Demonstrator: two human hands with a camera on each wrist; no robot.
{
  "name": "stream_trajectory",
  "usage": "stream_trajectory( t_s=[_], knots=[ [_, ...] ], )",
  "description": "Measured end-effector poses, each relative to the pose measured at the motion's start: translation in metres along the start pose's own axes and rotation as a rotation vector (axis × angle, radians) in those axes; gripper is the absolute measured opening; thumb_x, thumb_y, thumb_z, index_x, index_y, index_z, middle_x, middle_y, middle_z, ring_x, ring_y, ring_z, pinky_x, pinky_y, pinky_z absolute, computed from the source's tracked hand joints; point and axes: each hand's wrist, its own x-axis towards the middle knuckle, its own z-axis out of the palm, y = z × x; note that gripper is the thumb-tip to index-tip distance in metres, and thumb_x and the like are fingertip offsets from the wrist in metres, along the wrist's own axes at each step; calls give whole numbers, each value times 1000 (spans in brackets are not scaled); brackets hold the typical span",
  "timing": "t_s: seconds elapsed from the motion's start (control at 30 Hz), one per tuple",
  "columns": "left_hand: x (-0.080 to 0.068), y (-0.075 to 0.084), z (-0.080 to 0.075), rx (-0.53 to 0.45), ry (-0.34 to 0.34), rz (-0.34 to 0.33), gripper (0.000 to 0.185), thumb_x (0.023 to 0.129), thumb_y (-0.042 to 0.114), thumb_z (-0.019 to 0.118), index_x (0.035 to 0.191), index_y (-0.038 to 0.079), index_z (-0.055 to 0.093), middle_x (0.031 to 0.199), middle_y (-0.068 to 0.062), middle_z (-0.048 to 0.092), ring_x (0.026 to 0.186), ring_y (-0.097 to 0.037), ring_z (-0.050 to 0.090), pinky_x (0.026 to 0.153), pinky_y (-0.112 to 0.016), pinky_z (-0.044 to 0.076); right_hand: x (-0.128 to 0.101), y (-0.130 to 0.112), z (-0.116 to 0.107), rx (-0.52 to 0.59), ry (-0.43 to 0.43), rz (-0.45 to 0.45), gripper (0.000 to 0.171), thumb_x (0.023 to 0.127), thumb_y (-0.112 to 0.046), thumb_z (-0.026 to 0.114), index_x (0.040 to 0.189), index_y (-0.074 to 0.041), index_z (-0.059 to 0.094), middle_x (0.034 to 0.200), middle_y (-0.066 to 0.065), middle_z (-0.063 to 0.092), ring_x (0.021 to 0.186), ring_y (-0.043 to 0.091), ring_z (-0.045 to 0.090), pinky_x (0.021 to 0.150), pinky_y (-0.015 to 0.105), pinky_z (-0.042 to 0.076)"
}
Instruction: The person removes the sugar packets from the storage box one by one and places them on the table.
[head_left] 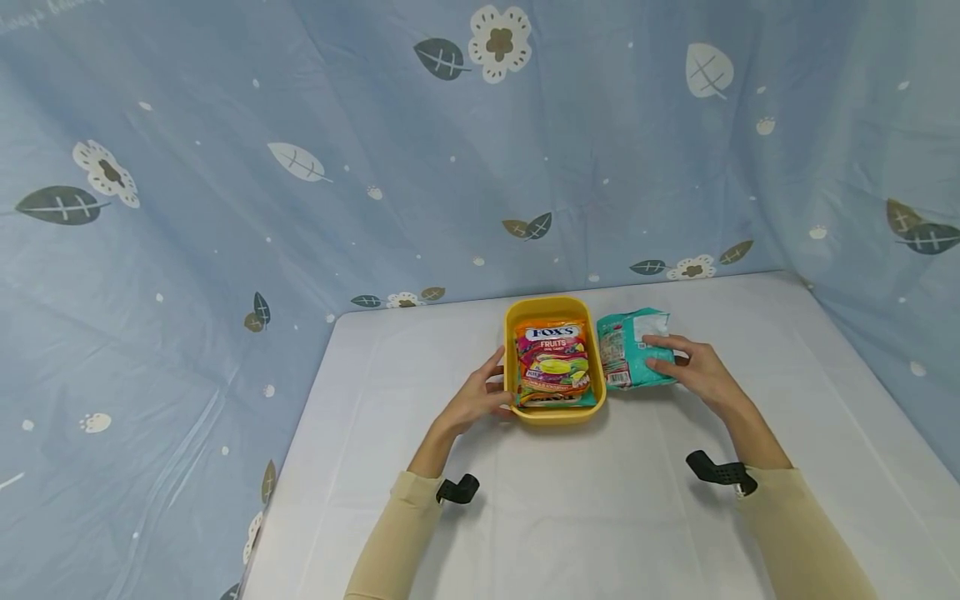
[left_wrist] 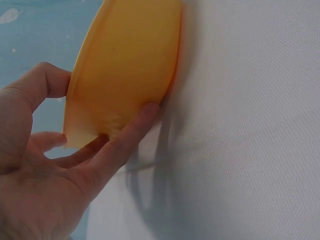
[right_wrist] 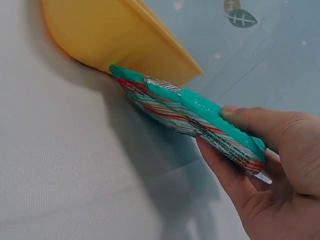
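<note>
A yellow rectangular tray (head_left: pixel 512 317) sits mid-table with an orange FOX'S Fruits candy bag (head_left: pixel 553 362) lying in it. My left hand (head_left: pixel 480 398) holds the tray's left wall, thumb over the rim and fingers under it; the left wrist view shows the tray (left_wrist: pixel 125 60) against my fingers (left_wrist: pixel 125 137). Just right of the tray is a teal candy bag (head_left: pixel 628 343). My right hand (head_left: pixel 690 367) pinches its right edge, thumb on top and fingers beneath. In the right wrist view the teal bag (right_wrist: pixel 185 107) is tilted, its far end touching the tray (right_wrist: pixel 115 35).
The white table (head_left: pixel 600 517) stretches toward me, its left edge near the blue leaf-and-flower curtain (head_left: pixel 225 208) that surrounds the back and sides. Black wrist camera mounts (head_left: pixel 720 472) sit on both beige sleeves.
</note>
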Motion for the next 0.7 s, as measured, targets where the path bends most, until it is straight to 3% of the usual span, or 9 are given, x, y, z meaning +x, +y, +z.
stream_trajectory(
  t_s=[0.3, 0.57, 0.7],
  knots=[
    [-12, 27, 1, -31, -51, 1, 91, 89, -2, 60, 159, 12, 3, 152, -30, 28, 133, -50, 43, 91, -62, 52, 1, 3, 2, 2, 0, -1, 56, 92, -29, 69, 140, -5, 53, 156, 23, 32, 147, 46, 20, 114, 66, 29],
    [1, 4, -1, -25, -39, -8, 94, 90, -2, 60, 159, 20, 1, 155, -27, 27, 134, -49, 43, 89, -63, 53, 2, 6, 2, -21, -2, 13, 56, 92, -29, 68, 140, -5, 53, 157, 25, 30, 148, 48, 16, 115, 67, 27],
    [1, -1, 0, -14, -14, -3, 92, 90, 1, 61, 159, 25, 5, 154, -23, 30, 133, -46, 45, 87, -59, 56, 2, 7, 3, -30, 0, 6, 53, 92, -26, 68, 139, -4, 54, 156, 25, 32, 148, 47, 16, 115, 66, 27]
  ],
)
